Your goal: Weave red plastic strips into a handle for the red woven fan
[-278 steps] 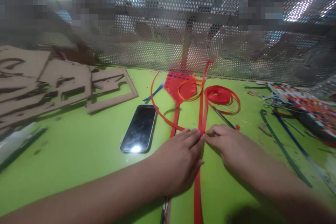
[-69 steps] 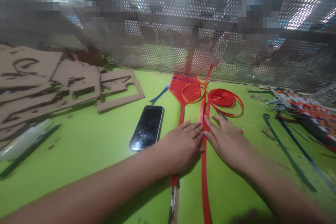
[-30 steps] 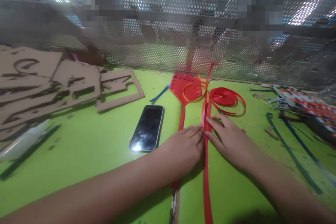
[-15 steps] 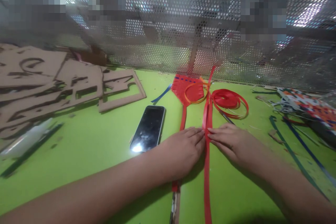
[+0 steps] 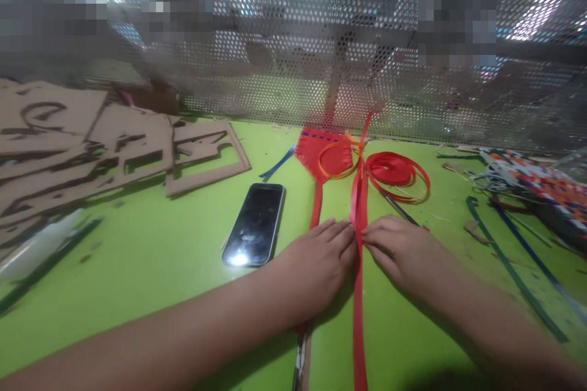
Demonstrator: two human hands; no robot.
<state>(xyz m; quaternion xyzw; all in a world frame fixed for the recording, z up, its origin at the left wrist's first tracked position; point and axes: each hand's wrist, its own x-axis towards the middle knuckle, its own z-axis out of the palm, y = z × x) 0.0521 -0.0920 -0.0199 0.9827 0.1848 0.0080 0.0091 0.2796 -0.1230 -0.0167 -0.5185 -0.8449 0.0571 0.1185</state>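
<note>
A long red ribbon (image 5: pixel 359 305) runs down the middle of the table, with another length lying against it above my hands. My left hand (image 5: pixel 326 269) holds its left edge, fingers pressed together and fingertips on the ribbon. From the other side my right hand (image 5: pixel 397 247) pinches the right edge between thumb and fingers. Under my left hand passes a red-wrapped stick (image 5: pixel 316 204) that carries a red woven panel (image 5: pixel 316 153) with a blue dashed line. An orange ribbon loop (image 5: pixel 322 162) lies on the panel. Right of it rests a coil of red ribbon (image 5: pixel 392 168).
A phone (image 5: pixel 254 223) lies left of my hands. Cut cardboard sheets (image 5: pixel 206 183) and a white tube (image 5: pixel 41 247) are further left. On the right lie a dark thin tool (image 5: pixel 403 211), a green strip (image 5: pixel 513 275) and a colourful woven piece (image 5: pixel 536 189). A perforated metal screen (image 5: pixel 293 67) stands behind.
The view has shifted slightly, so everything sits a little further left. Both hands keep their places on the red ribbon, with hardly any movement.
</note>
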